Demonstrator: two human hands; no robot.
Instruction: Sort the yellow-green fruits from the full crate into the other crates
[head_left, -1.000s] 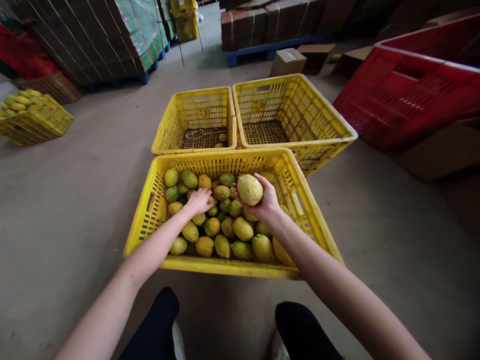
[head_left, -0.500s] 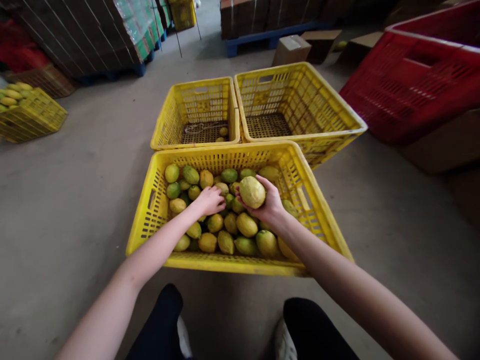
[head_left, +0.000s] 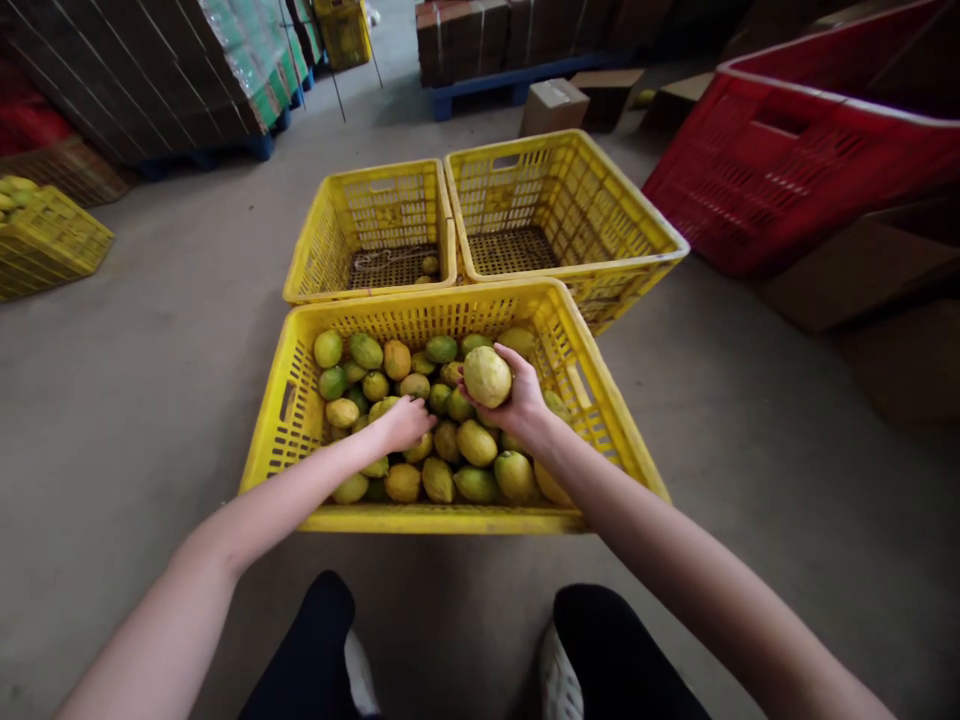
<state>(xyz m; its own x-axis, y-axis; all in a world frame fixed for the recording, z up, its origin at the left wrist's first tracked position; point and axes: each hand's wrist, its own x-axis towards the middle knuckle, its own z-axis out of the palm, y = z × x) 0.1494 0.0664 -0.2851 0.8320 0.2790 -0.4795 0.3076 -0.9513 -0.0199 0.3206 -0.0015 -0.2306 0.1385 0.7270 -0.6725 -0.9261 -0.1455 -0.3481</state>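
Observation:
A near yellow crate (head_left: 450,518) holds many yellow and green lemon-like fruits. My right hand (head_left: 523,400) is wrapped round the underside and right side of a large pale yellow fruit (head_left: 487,377), raised above the others. To its left, my left hand (head_left: 407,422) reaches down over the fruits in the middle of the crate, fingers bent and pointing downward. Its fingertips are near a green fruit (head_left: 439,399); whether they grip anything underneath is hidden.
Behind stand two more yellow crates; the left one (head_left: 300,262) has a few fruits and a cord inside, the right one (head_left: 637,262) shows its bare bottom. A red crate (head_left: 757,160) and cardboard boxes (head_left: 555,105) lie beyond. Another fruit crate (head_left: 60,240) is far left.
The view has shifted, so the crates appear further left. My left hand has moved slightly down and nearer over the fruits. My right hand still holds the large fruit.

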